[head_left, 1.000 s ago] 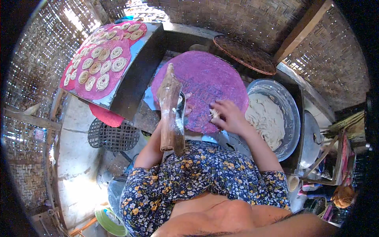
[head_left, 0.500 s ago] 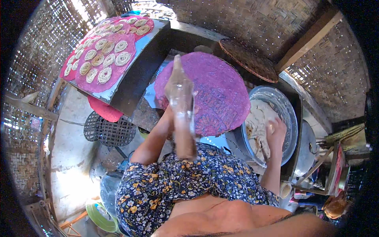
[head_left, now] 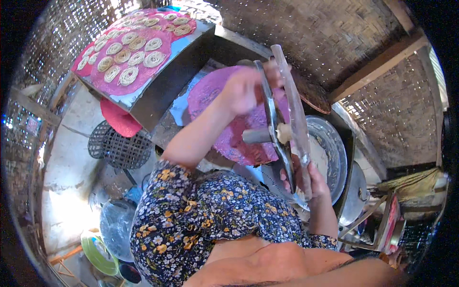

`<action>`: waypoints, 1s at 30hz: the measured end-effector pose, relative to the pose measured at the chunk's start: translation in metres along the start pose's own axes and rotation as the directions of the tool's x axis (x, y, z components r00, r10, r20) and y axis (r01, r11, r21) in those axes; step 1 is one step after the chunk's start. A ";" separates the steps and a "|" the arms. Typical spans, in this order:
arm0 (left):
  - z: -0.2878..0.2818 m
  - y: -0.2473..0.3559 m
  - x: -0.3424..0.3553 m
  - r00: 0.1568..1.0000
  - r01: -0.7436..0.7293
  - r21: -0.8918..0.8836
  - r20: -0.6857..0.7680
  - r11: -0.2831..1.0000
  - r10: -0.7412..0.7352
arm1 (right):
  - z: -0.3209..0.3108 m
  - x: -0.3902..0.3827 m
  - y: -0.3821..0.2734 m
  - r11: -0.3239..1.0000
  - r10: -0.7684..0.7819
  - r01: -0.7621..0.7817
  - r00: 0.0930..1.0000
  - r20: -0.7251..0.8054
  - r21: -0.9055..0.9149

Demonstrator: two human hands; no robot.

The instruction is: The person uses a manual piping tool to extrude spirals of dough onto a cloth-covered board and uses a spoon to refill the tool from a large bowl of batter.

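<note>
A two-handled dough press [head_left: 297, 110] is held up over the round pink cloth-like sheet [head_left: 220, 91] and the dough basin. One of its bars is pale wood; the other is dark-edged and has a short grey cylinder [head_left: 256, 136] sticking out to the left. Between the bars shows a pale lump [head_left: 284, 134], dough or a plunger end. My right hand [head_left: 315, 181] is closed round the lower ends of both bars. My left hand [head_left: 246, 91], blurred by motion, has its fingers round the upper part of the dark bar. White dough [head_left: 318, 148] lies partly hidden behind the press.
Coiled noodle rounds lie on pink cloth [head_left: 114, 83] over a box at far left. The grey metal basin [head_left: 342, 158] stands at right beside a lid [head_left: 356, 191]. A woven tray [head_left: 313, 91] leans at the back. A black plastic basket-like seat [head_left: 126, 148] and green basin [head_left: 95, 253] are at left.
My right hand has come up out of the basin and taken hold of the press's lower end. The press has moved right, its bars now seen side by side. My left hand has moved up and right.
</note>
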State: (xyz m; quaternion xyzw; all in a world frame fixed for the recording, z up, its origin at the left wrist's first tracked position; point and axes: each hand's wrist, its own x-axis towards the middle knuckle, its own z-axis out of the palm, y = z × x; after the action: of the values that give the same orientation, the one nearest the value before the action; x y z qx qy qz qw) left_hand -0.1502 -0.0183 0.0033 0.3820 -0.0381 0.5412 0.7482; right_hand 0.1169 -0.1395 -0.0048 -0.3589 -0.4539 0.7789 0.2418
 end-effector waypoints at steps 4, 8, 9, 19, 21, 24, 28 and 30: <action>-0.014 0.010 0.033 0.973 0.089 -0.493 0.230 0.866 0.030 | -0.004 -0.011 -0.011 0.995 0.099 -0.099 0.994 0.038 0.008; -0.032 -0.008 0.037 0.995 0.015 -0.464 0.099 0.886 0.035 | -0.026 -0.009 -0.016 0.984 0.158 -0.166 0.980 -0.118 -0.069; -0.038 -0.013 0.035 1.000 -0.019 -0.450 -0.018 0.893 0.012 | -0.026 -0.004 -0.017 0.978 0.171 -0.186 0.975 -0.144 -0.094; -0.050 -0.023 0.013 0.994 -0.106 -0.394 -0.037 0.913 0.100 | 0.002 -0.008 -0.021 0.920 0.177 -0.232 0.965 -0.191 -0.315; -0.039 -0.027 0.013 0.994 -0.106 -0.405 -0.027 0.908 0.104 | -0.014 -0.021 -0.023 0.868 0.149 -0.216 0.972 -0.180 -0.448; -0.022 -0.016 0.023 0.984 -0.173 -0.362 -0.017 0.916 0.179 | -0.005 -0.028 -0.046 0.809 0.013 -0.149 0.972 -0.236 -0.568; -0.012 0.016 0.030 0.971 -0.208 -0.312 0.048 0.927 0.234 | 0.013 -0.012 -0.054 0.798 -0.072 -0.067 0.976 -0.205 -0.600; -0.010 0.019 0.028 0.973 -0.187 -0.309 0.075 0.933 0.220 | 0.012 -0.015 -0.047 0.840 -0.023 -0.093 0.978 -0.208 -0.534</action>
State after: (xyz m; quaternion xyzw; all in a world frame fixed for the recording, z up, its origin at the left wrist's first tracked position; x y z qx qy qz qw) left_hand -0.1582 0.0122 0.0198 0.2869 -0.1998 0.5821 0.7341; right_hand 0.1196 -0.1346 0.0455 -0.4993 -0.6209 0.5822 0.1620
